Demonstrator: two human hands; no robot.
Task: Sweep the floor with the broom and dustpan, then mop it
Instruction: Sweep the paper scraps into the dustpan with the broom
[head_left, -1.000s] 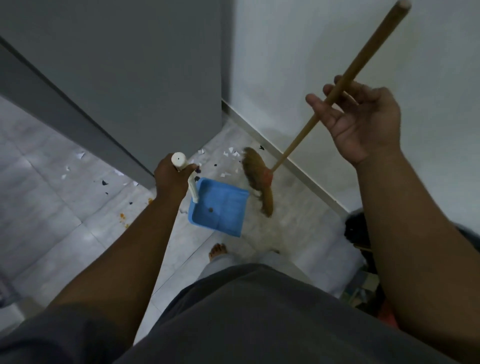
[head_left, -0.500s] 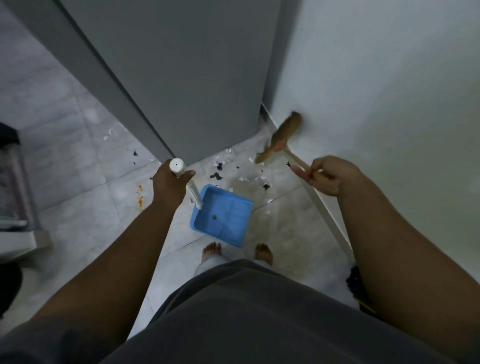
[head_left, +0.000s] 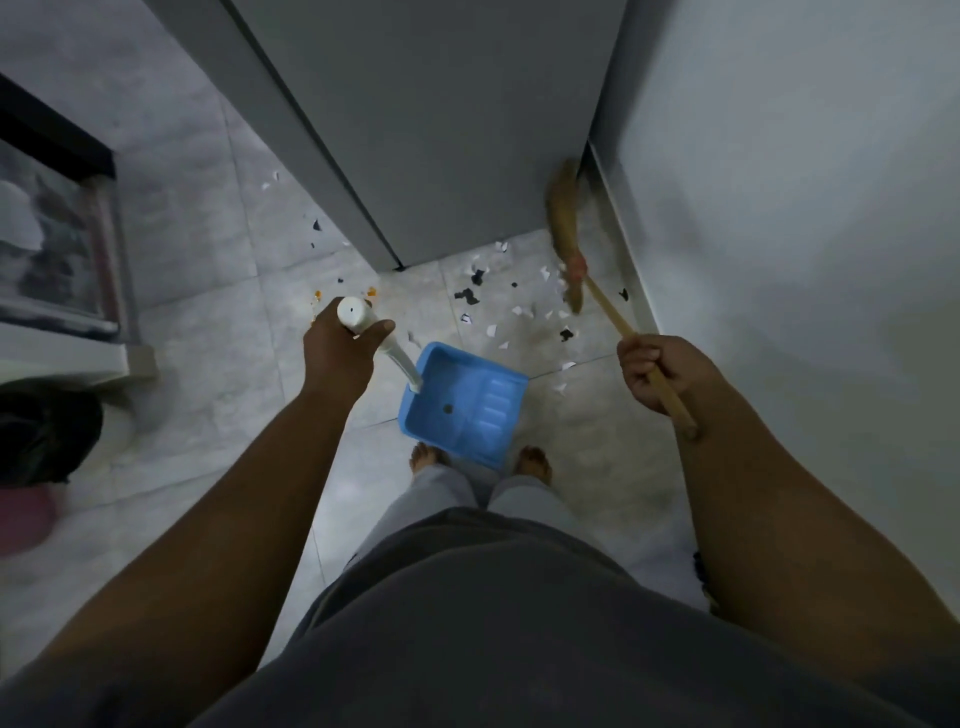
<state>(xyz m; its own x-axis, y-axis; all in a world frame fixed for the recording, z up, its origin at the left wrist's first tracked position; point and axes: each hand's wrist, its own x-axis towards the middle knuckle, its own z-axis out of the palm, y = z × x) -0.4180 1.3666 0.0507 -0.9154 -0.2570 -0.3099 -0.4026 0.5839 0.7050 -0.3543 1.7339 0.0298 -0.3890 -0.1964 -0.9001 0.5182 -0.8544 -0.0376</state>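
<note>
Head view: left hand (head_left: 340, 348) grips the dustpan (head_left: 462, 402) by its white handle, pan on the floor (head_left: 208, 364) by the feet (head_left: 534, 461); right hand (head_left: 660, 371) clasps the broom (head_left: 575, 270) by its stick, likely light and stiff, soft bristles at the floor's far corner beyond scraps (head_left: 475, 296).

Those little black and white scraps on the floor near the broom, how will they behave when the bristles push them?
The scraps look thin and flat, like torn paper, so they are probably very light and may scatter under a fast stroke of the broom. Lying flat on the smooth tile, some might slip under the bristles.
</note>
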